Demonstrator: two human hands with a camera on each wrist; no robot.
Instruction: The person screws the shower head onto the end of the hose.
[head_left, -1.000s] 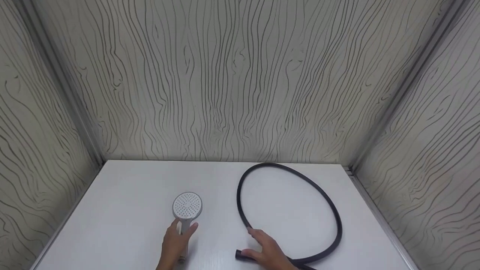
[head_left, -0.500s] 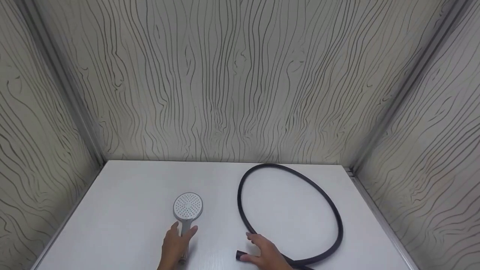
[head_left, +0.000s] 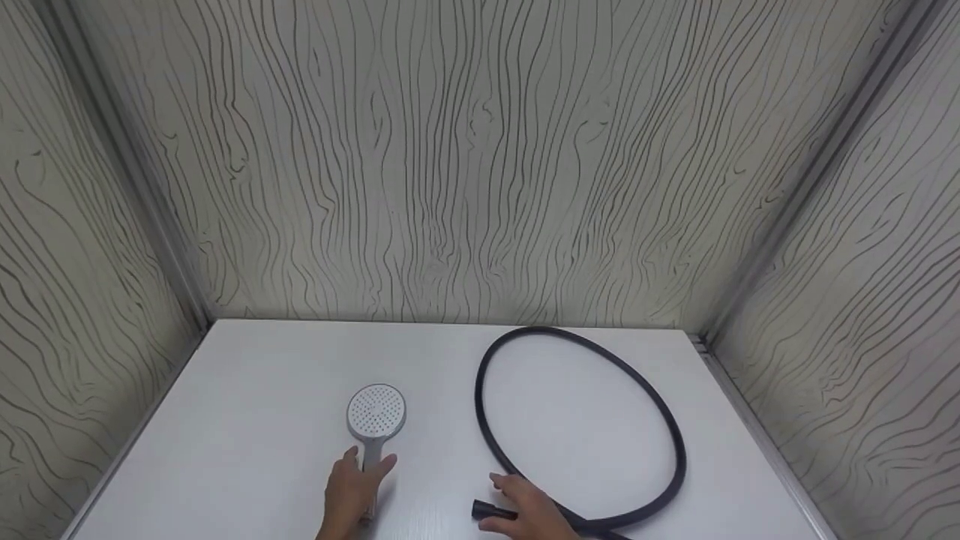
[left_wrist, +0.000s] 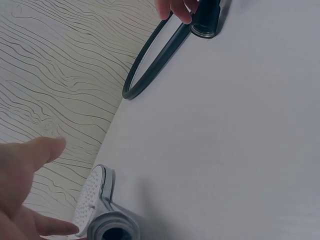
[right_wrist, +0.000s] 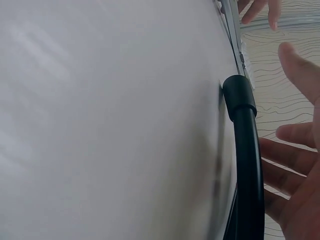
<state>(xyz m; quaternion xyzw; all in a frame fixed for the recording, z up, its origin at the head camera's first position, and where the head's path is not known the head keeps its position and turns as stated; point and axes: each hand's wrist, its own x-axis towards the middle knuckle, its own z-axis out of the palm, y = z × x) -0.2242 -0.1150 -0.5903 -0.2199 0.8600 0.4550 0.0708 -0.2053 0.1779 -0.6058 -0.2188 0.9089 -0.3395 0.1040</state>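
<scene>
A hand shower head (head_left: 376, 412), silver with a round perforated white face, lies face up on the white table (head_left: 255, 420). My left hand (head_left: 349, 487) is over its handle, thumb and fingers spread to either side. In the left wrist view, the shower head's round connector opening (left_wrist: 114, 231) faces the camera beside my left fingers (left_wrist: 52, 225). On the right, a black shower hose (head_left: 679, 442) lies in a wide loop. My right hand (head_left: 529, 510) hovers at its end fitting (head_left: 484, 510), fingers spread; in the right wrist view the fitting (right_wrist: 239, 92) lies beside the thumb (right_wrist: 297, 67).
Wood-grain patterned panels (head_left: 450, 165) enclose the table at the back and both sides. Metal rails (head_left: 765, 457) run along the table's side edges. The hose loop reaches close to the back edge.
My right hand has drawn slightly back toward me, its index finger coming away from the hose loop. The left hand, shower head and hose stay nearly the same.
</scene>
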